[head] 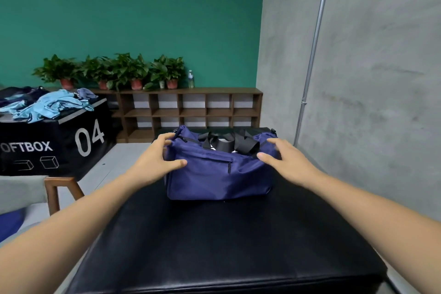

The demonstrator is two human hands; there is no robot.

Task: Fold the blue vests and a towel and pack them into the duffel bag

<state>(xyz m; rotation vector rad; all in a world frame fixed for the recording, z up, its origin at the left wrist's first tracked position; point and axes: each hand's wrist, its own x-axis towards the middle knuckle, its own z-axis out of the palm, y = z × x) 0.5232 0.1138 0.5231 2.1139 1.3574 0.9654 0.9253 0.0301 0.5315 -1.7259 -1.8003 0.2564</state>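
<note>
From the head view, the navy duffel bag [214,176] sits upright towards the far end of a black padded surface [214,246], its long side facing the person, which leaves the near part of the surface bare for folding. The left hand [155,160] holds the bag's left end, with its fingers [167,137] curled over the top corner and the thumb pressed on the front panel, a hold that suits steadying or squaring the bag. The right hand [287,160] lies over the right end with fingers relaxed and spread. It is slightly blurred, so I cannot tell whether it presses the fabric or only skims it. The 2 black straps [229,143] are flopped across the top, partly covering the opening. Something white shows beneath them, but what it is cannot be made out. The pile of light-blue garments [47,105], probably the vests, lies crumpled on a black soft box [59,145] marked 04, well apart to the left, and no towel can be told apart in it. Nothing there looks folded yet, so packing seems barely begun. The likely job now is to clear the straps aside and spread the mouth open.
</note>
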